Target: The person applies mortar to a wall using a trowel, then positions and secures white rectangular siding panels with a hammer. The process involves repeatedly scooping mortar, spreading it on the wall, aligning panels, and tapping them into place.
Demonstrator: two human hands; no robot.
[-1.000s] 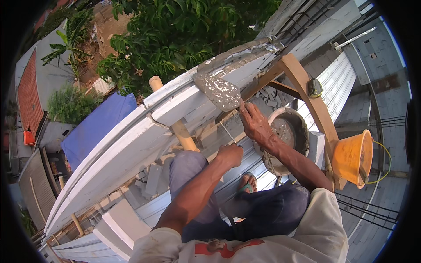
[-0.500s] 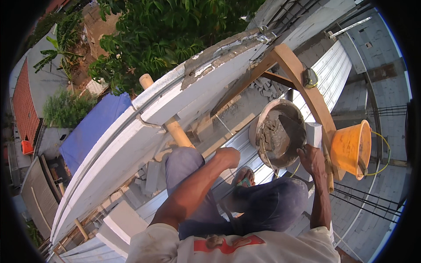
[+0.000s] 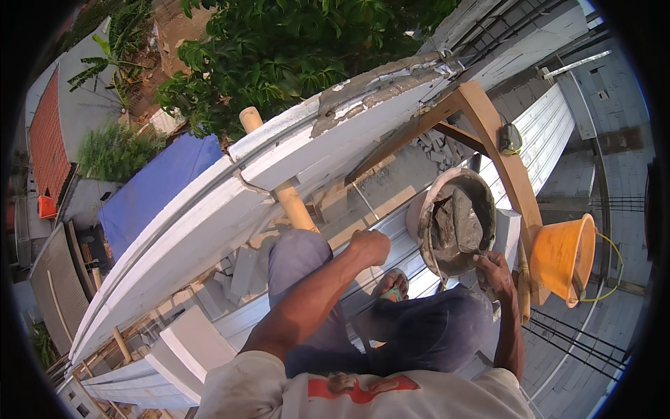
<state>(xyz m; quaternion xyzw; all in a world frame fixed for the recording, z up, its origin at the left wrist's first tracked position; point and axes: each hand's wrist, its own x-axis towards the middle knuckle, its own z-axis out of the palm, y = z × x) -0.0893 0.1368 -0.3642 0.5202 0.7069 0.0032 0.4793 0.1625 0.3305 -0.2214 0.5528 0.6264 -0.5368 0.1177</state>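
My right hand (image 3: 494, 274) is closed around the handle of a trowel (image 3: 472, 255), at the near right rim of a round bucket (image 3: 413, 218). The trowel's blade is down in the wet grey mortar (image 3: 462, 213) and hard to make out against it. Mortar also smears the bucket's inner wall. My left hand (image 3: 371, 247) is a fist held above my knee, with nothing showing in it; its palm side is hidden.
An orange bucket (image 3: 558, 257) with a yellow-green handle hangs beside a wooden frame (image 3: 501, 164). A white block wall (image 3: 300, 157), mortared on top, curves along the left, with a bamboo pole (image 3: 294, 204) through it. Corrugated metal sheeting (image 3: 396, 241) lies below. Ground and roofs lie far down beyond the wall.
The trowel's dark blade, visible over the bucket before, has gone down into the mortar. My right hand has turned and moved slightly down toward the rim. The view has shifted; my left fist stays closed.
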